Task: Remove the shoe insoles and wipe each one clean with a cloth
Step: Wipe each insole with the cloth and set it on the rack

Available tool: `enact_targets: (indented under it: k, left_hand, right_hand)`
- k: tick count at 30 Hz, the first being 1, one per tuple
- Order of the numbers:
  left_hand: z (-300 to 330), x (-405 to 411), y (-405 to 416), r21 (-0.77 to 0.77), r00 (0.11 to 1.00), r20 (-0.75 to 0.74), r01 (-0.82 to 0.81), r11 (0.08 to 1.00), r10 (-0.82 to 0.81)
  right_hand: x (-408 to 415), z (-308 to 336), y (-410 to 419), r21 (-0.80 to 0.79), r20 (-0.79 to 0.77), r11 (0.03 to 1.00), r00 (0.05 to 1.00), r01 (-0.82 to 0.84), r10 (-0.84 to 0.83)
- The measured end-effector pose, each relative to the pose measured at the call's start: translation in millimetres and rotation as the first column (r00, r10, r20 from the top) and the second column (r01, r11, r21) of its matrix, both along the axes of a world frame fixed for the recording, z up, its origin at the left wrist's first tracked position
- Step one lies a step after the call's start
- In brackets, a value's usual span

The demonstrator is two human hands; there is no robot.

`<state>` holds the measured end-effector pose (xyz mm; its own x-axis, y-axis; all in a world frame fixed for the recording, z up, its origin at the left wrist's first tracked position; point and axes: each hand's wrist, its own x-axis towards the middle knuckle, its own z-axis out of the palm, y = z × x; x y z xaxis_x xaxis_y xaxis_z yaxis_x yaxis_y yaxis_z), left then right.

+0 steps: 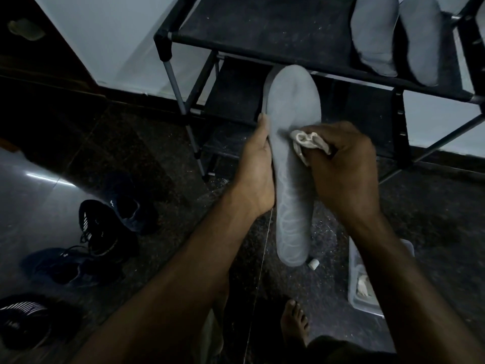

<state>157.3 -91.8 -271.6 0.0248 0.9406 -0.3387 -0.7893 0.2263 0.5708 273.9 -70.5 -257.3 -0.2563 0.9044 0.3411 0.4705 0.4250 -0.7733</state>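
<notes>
Gripping the long grey foam insole (291, 164) edgewise in the left hand (258, 174) to steady it, pinching the bunched off-white cloth (309, 143) in the right hand (341, 166) to rub its face.

Home entryway, black fabric shoe rack (262, 30), sneakers (105, 224) on dark stone floor (433, 206)

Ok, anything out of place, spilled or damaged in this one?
Nothing damaged. The left hand holds the insole while the right hand presses the cloth on it. Two insoles lie on the rack, shoes on the floor. Only oddities: pale specks scattered on the floor and a small white cap lying loose below the insole.
</notes>
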Motion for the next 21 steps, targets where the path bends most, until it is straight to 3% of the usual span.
enact_targets:
  k: [4,6,9,13,18,21]
  left_hand:
    - [2.3,-7.1,1.3,0.018,0.998,0.021,-0.051,0.999,0.051]
    - [1.4,-12.9,2.7,0.007,0.994,-0.015,-0.110,0.994,0.110]
    - [2.9,-15.2,2.0,0.064,0.996,0.043,-0.082,0.995,0.079]
    - [3.0,-17.4,2.8,0.085,0.991,0.122,-0.063,0.994,0.052]
    - [-0.8,-16.9,2.6,0.081,0.996,0.077,-0.053,0.995,0.047]
    - [-3.6,-10.1,3.1,0.036,0.996,-0.042,-0.073,0.997,0.074]
  right_hand:
    - [0.2,5.7,2.0,-0.295,-0.402,0.945,0.915,-0.143,0.013]
    - [3.7,6.1,4.6,-0.387,-0.513,0.905,0.857,-0.174,-0.054]
    - [8.6,4.0,6.9,-0.461,-0.546,0.862,0.833,-0.213,-0.087]
    - [6.6,5.3,2.4,-0.519,-0.515,0.799,0.857,-0.303,-0.009]
    - [2.5,5.8,-0.3,-0.472,-0.509,0.845,0.861,-0.252,-0.027]
    - [2.2,5.5,0.8,-0.477,-0.542,0.855,0.834,-0.204,-0.103]
